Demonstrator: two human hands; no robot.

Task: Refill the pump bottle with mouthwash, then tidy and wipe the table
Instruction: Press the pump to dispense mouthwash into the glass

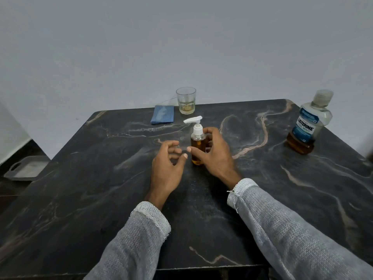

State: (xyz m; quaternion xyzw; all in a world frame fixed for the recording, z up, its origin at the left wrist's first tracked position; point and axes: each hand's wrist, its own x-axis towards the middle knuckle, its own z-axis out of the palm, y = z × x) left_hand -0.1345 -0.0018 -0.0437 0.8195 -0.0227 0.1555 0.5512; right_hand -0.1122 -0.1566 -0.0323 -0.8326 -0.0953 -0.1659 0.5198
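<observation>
Pump bottle seen filled, capped. Both hands relaxed, nothing gripped. Tidying, wiping of surface judged left.

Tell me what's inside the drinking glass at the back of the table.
The glass holds a shallow layer of pale yellowish liquid at the bottom; the rest looks empty. A round shape shows at its base, too unclear to identify.

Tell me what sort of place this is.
Probably a plain room at home, not a lab or shop. A dark marble-patterned table stands against a bare grey wall, holding household things: a mouthwash bottle, a drinking glass and a folded blue cloth.
</observation>
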